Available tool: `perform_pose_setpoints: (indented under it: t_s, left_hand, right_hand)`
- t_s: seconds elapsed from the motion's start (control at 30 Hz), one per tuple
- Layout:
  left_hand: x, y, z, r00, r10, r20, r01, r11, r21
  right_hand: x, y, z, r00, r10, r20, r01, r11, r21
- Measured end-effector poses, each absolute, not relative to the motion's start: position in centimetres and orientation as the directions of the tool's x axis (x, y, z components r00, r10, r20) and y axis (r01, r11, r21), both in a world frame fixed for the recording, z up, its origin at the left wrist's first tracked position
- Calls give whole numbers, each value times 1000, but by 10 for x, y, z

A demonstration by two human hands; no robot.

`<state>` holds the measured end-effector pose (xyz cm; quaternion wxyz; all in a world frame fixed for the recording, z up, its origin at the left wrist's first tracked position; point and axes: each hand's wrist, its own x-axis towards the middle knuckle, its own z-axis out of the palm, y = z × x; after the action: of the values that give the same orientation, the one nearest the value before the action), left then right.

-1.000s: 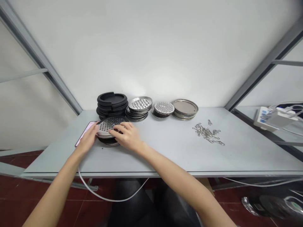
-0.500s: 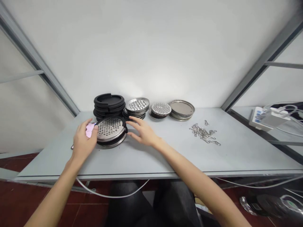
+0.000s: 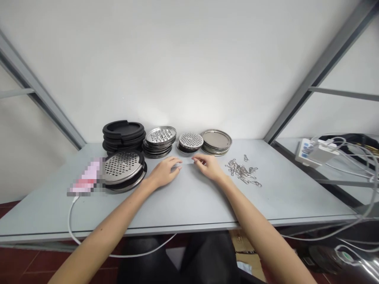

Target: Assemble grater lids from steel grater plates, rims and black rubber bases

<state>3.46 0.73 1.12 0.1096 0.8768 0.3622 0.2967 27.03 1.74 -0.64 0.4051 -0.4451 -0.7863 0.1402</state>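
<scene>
My left hand [image 3: 166, 171] is over the middle of the grey table [image 3: 189, 205], thumb and fingers apart with nothing between them. Facing it, my right hand [image 3: 207, 165] has its fingers curled together near the thumb; whether something small is between them cannot be made out. To the left lies a stack of round grater discs with black rims [image 3: 122, 167]. Behind stand black rings [image 3: 124, 132], coarse grater discs [image 3: 161, 136], a small fine grater disc [image 3: 191, 141] on a short stack, and plain metal lids [image 3: 217, 140]. Metal clips [image 3: 242, 172] lie right of my right hand.
A phone [image 3: 87, 176], blurred out, lies at the left with a white cable [image 3: 70, 221] running off the front edge. On the right, beyond the frame post [image 3: 291, 102], a white power strip [image 3: 304, 152] holds plugs and cables. A white wall rises behind.
Both hands have left the black-rimmed grater stack; my left hand moved right and my right hand moved right with its fingers drawn in. The view has shifted slightly.
</scene>
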Motion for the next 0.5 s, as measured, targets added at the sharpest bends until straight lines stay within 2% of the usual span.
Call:
perform_pose_setpoints:
  t_s: [0.2,0.5]
  left_hand:
    - [29,-1,-1,548,690,473,559,-723,406]
    - [27,2,-1,442,755,483,638,-644,422]
  right_hand:
    - [263,14,-6,-376,805,459,610,588,-532]
    - [261,10,-6,-323,806,495,620,576,-533]
